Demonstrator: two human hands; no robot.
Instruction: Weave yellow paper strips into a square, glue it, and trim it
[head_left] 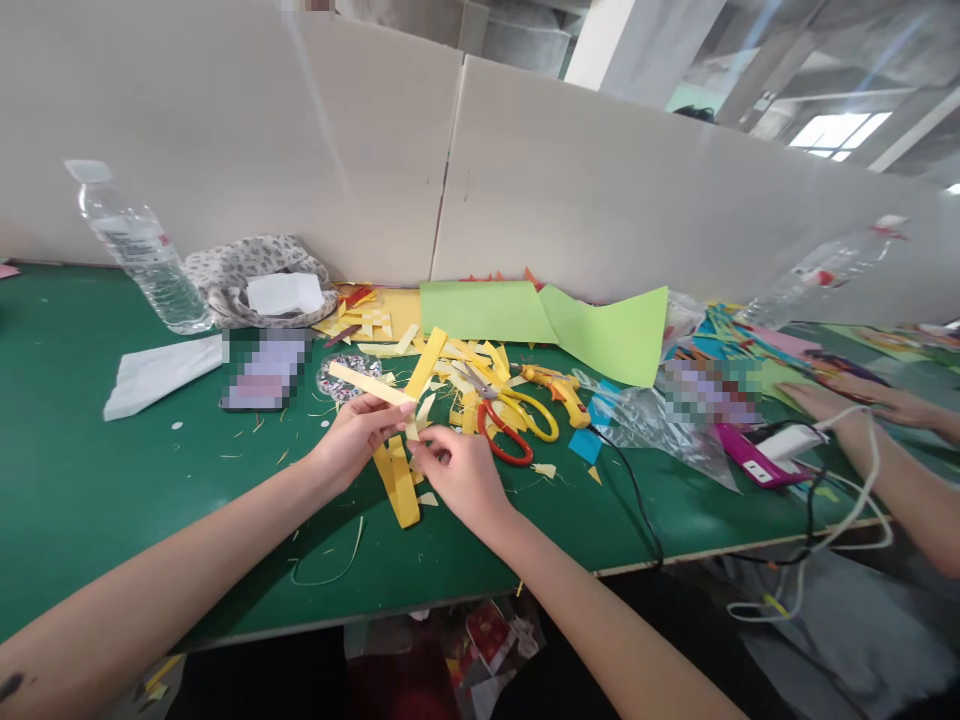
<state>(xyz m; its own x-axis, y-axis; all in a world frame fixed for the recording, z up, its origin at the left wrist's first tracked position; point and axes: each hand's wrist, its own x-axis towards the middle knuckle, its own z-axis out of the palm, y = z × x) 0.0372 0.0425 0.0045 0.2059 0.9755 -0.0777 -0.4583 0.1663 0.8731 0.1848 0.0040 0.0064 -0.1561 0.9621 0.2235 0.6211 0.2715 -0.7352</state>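
Yellow paper strips [427,366] cross one another between my two hands, just above the green table. My left hand [367,428] pinches a pale yellow strip [365,381] near the crossing, thumb on top. From the right, my right hand [459,468] closes its fingertips on the lower end of a strip at the same crossing. Deeper yellow strips [401,480] hang or lie below the hands. Right behind my right hand are red-and-yellow-handled scissors [517,415] on a heap of yellow paper scraps [466,395].
A yellow glue gun [559,390] with a black cord lies right of the scissors. Green paper sheets [487,308] stand along the partition. A water bottle [146,250] and a phone [264,370] are at left. At right, another person's hands [870,400] work near a purple power strip [757,460].
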